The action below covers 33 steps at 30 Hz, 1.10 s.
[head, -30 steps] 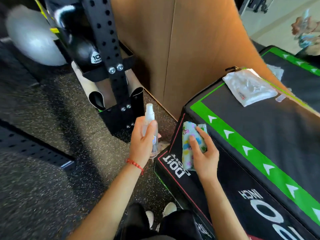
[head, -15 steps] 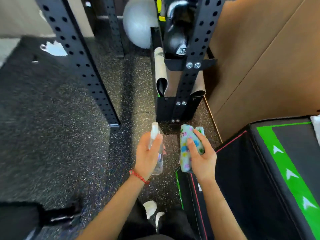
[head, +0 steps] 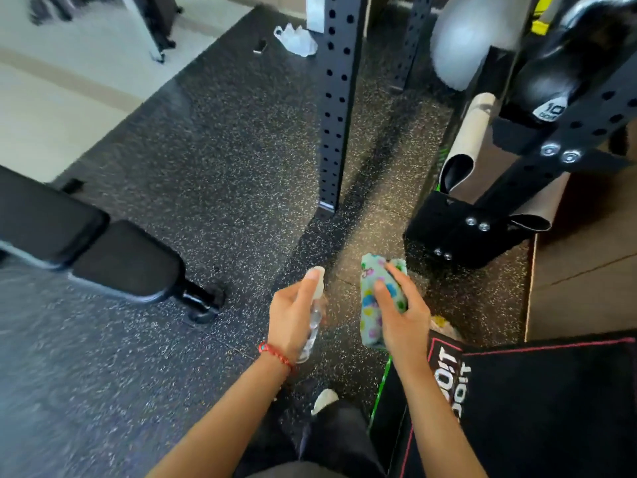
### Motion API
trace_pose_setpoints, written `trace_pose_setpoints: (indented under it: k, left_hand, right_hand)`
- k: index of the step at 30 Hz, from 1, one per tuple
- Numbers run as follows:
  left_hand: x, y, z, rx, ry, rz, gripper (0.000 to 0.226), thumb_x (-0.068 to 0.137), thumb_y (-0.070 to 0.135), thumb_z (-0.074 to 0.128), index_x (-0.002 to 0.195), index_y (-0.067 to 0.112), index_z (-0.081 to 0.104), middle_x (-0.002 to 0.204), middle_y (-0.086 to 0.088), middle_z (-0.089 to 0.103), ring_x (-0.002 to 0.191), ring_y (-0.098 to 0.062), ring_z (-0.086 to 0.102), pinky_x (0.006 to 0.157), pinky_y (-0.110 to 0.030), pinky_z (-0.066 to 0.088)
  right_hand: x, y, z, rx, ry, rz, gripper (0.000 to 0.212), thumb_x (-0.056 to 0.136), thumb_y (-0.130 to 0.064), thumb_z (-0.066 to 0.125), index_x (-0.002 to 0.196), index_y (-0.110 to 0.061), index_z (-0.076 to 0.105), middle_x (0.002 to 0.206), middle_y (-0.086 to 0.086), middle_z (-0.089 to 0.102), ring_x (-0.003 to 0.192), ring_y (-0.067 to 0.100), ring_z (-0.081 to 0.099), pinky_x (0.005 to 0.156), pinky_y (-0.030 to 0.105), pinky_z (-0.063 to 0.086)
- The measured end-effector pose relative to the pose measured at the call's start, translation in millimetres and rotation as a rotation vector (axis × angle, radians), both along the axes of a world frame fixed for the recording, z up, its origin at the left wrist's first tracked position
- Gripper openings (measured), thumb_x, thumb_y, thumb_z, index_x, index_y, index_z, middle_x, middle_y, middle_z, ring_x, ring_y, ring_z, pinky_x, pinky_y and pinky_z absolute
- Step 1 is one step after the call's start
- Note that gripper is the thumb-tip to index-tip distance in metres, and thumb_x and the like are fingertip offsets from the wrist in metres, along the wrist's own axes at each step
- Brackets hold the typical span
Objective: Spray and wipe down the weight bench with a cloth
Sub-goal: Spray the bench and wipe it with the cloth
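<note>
A black padded weight bench (head: pixel 113 260) lies at the left, its seat end pointing towards me above a black foot. My left hand (head: pixel 293 315) grips a small clear spray bottle (head: pixel 315 319), index finger on its white top. My right hand (head: pixel 400 319) holds a folded pale-green cloth with coloured dots (head: pixel 372 305). Both hands hover over the speckled rubber floor, about an arm's length right of the bench and apart from it.
A black perforated rack upright (head: pixel 336 108) stands straight ahead. Right of it are a rack base (head: pixel 458 232) with rolled mats, a kettlebell (head: pixel 548 77) and a grey ball (head: pixel 462 43). A black plyo box (head: pixel 534 401) sits at lower right. A plastic bag (head: pixel 296 41) lies far ahead.
The view has swung left from the plyo box, bringing the weight bench into sight. Both hands keep their hold on the bottle and the cloth and have left the box's top.
</note>
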State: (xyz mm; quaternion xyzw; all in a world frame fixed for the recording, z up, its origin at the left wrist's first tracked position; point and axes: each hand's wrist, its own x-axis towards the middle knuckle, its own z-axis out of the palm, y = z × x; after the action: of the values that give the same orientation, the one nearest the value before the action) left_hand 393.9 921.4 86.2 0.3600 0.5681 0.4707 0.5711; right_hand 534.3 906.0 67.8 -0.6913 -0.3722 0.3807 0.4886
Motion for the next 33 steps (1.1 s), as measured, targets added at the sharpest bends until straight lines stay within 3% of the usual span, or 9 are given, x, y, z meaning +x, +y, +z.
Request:
trace_pose_setpoints:
  k: [7, 9, 14, 16, 20, 24, 26, 28, 33]
  left_hand:
    - [-71.7, -4.7, -8.7, -0.037, 0.125, 0.185, 0.065, 0.066, 0.072, 0.05, 0.043, 0.011, 0.045, 0.042, -0.006, 0.044, 0.041, -0.015, 0.039, 0.044, -0.024, 0.031]
    - [-95.8, -6.8, -9.9, -0.034, 0.095, 0.26, 0.063, 0.069, 0.066, 0.053, 0.043, 0.01, 0.043, 0.043, -0.006, 0.041, 0.04, -0.015, 0.037, 0.043, -0.024, 0.029]
    - [-173.3, -9.2, -24.9, -0.089, 0.072, 0.392, 0.074, 0.053, 0.082, 0.056, 0.052, 0.009, 0.044, 0.053, -0.008, 0.04, 0.049, -0.015, 0.033, 0.047, -0.026, 0.023]
    - [-207.9, -8.4, -26.2, -0.128, 0.042, 0.443, 0.065, 0.051, 0.08, 0.061, 0.045, 0.018, 0.041, 0.052, -0.006, 0.04, 0.05, -0.015, 0.033, 0.05, -0.029, 0.022]
    - [-278.4, -2.3, -28.4, -0.131, 0.067, 0.528, 0.063, 0.059, 0.068, 0.064, 0.049, 0.009, 0.044, 0.049, -0.01, 0.044, 0.045, -0.016, 0.04, 0.047, -0.026, 0.033]
    - [-342.7, 6.0, -36.8, -0.144, 0.112, 0.605, 0.069, 0.072, 0.064, 0.059, 0.045, 0.002, 0.046, 0.043, -0.015, 0.05, 0.05, -0.03, 0.059, 0.059, -0.033, 0.05]
    - [-367.8, 8.9, -37.9, -0.163, 0.132, 0.626, 0.073, 0.077, 0.062, 0.057, 0.046, -0.004, 0.05, 0.047, -0.02, 0.057, 0.049, -0.027, 0.058, 0.06, -0.031, 0.048]
    - [-382.5, 10.6, -42.5, -0.189, 0.131, 0.646, 0.07, 0.077, 0.063, 0.057, 0.045, 0.001, 0.049, 0.046, -0.017, 0.055, 0.044, -0.022, 0.051, 0.055, -0.031, 0.043]
    - [-406.8, 23.3, -60.7, -0.311, 0.159, 0.724, 0.076, 0.055, 0.082, 0.053, 0.066, 0.007, 0.059, 0.059, -0.012, 0.054, 0.055, -0.019, 0.045, 0.06, -0.033, 0.037]
  right_hand:
    - [-63.8, 18.1, 1.9, 0.002, -0.012, 0.23, 0.029, 0.086, -0.025, 0.061, 0.115, -0.03, 0.061, 0.102, -0.031, 0.056, 0.09, -0.017, 0.055, 0.081, 0.009, 0.045]
    - [-86.5, 22.4, 0.2, -0.001, -0.023, 0.275, 0.028, 0.086, -0.023, 0.062, 0.113, -0.031, 0.06, 0.102, -0.027, 0.058, 0.089, -0.02, 0.054, 0.078, 0.003, 0.043]
    - [-160.1, 34.1, -7.1, -0.017, -0.039, 0.373, 0.027, 0.086, -0.025, 0.061, 0.107, -0.041, 0.058, 0.106, -0.021, 0.061, 0.098, -0.004, 0.058, 0.085, 0.022, 0.049]
    - [-194.4, 38.4, -9.3, -0.027, -0.048, 0.394, 0.027, 0.086, -0.026, 0.062, 0.108, -0.04, 0.059, 0.106, -0.02, 0.062, 0.099, 0.003, 0.06, 0.088, 0.032, 0.051]
    - [-261.6, 46.6, -13.7, -0.052, -0.054, 0.427, 0.03, 0.085, -0.028, 0.062, 0.115, -0.034, 0.06, 0.11, -0.014, 0.063, 0.102, 0.008, 0.06, 0.09, 0.041, 0.051]
    - [-318.7, 57.9, -15.2, -0.082, -0.08, 0.475, 0.032, 0.084, -0.036, 0.063, 0.116, -0.035, 0.06, 0.114, -0.011, 0.062, 0.102, 0.007, 0.059, 0.09, 0.039, 0.051]
    - [-341.0, 65.0, -9.7, -0.079, -0.083, 0.5, 0.032, 0.083, -0.037, 0.063, 0.115, -0.036, 0.06, 0.113, -0.014, 0.062, 0.103, 0.008, 0.059, 0.09, 0.037, 0.051]
    - [-355.6, 71.8, -5.9, -0.072, -0.098, 0.523, 0.03, 0.085, -0.032, 0.063, 0.114, -0.036, 0.061, 0.107, -0.022, 0.059, 0.104, 0.007, 0.058, 0.091, 0.035, 0.05]
    - [-376.6, 99.5, -12.4, -0.055, -0.125, 0.568, 0.028, 0.086, -0.023, 0.062, 0.112, -0.033, 0.062, 0.1, -0.032, 0.054, 0.103, 0.005, 0.057, 0.084, 0.013, 0.046]
